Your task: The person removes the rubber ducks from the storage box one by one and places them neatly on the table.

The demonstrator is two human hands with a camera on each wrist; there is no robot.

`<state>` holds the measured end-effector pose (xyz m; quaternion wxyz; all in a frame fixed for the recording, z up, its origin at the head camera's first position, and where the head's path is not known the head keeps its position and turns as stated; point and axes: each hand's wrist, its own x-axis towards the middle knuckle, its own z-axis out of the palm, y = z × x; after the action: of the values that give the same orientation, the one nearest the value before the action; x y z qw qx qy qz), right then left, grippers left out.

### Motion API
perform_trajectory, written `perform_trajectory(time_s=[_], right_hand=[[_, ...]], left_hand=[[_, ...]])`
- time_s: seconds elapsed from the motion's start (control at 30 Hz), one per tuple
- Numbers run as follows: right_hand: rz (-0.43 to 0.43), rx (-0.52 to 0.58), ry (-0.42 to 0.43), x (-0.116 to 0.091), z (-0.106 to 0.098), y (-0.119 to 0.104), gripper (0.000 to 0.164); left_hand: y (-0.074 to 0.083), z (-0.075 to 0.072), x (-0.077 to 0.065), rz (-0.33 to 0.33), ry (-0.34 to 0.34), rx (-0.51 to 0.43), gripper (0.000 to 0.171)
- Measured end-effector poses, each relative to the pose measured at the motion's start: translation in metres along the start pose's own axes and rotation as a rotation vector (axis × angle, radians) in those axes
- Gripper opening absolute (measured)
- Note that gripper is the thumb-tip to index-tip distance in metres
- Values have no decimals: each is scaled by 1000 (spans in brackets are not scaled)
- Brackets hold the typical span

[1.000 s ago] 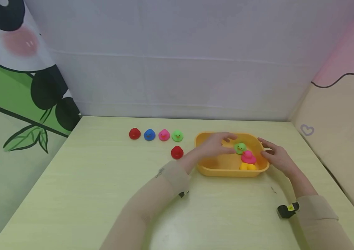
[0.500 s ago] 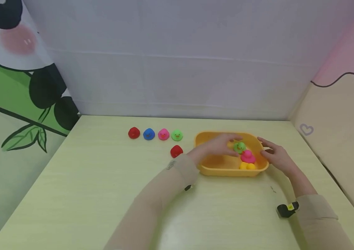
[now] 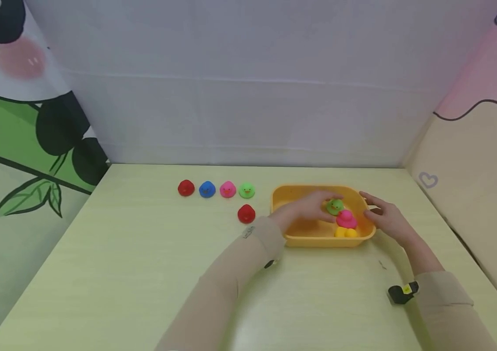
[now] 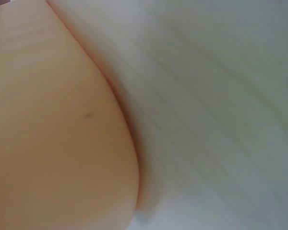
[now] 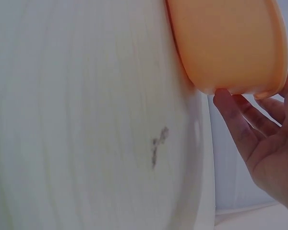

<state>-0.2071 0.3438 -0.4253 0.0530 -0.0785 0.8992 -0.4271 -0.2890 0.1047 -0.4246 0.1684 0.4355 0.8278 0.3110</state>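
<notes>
A yellow-orange plastic basin (image 3: 314,242) holds a green rubber duck (image 3: 335,207), a pink rubber duck (image 3: 347,219) and yellow toy pieces (image 3: 346,232) at its right end. My left hand (image 3: 311,206) reaches over the basin's left side, thumb and fingers spread on either side of the green duck. Whether they touch it is unclear. My right hand (image 3: 386,219) touches the basin's right end with extended fingers. In the right wrist view, fingertips (image 5: 222,97) meet the outer wall of the basin (image 5: 230,43). The left wrist view shows only the basin's outer wall (image 4: 57,124) and the tabletop.
Left of the basin, a red duck (image 3: 186,188), a blue duck (image 3: 207,189), a pink duck (image 3: 228,189) and a green duck (image 3: 246,190) stand in a row. Another red duck (image 3: 246,213) sits nearer. Printed cloth walls (image 3: 248,122) bound the pale table (image 3: 143,263).
My left hand has moved slightly right, toward the green duck in the basin. The right hand stays at the basin's end. The whole view has shifted a little.
</notes>
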Motion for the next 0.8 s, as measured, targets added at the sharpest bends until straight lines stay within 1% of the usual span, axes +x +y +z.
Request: perform_trajectory(time_s=[0.13,0.3,0.57,0.7,0.8], right_hand=[[1,3,-3,0,0,-1,56],[3,5,-2,-1,0,-1,56],[4,-3,6,1,1,1,56],[0,-8,5,1,1,3,56],[-4,-11,6,1,1,3,56]], left_hand=[[-1,-1,0,-2,-10,18,64],[0,-2,-2,0,-3,46,62],[1,-1,-2,11,1,137,54],[-1,0,0,10,17,128,47],[-2,1,1,5,37,101,43]])
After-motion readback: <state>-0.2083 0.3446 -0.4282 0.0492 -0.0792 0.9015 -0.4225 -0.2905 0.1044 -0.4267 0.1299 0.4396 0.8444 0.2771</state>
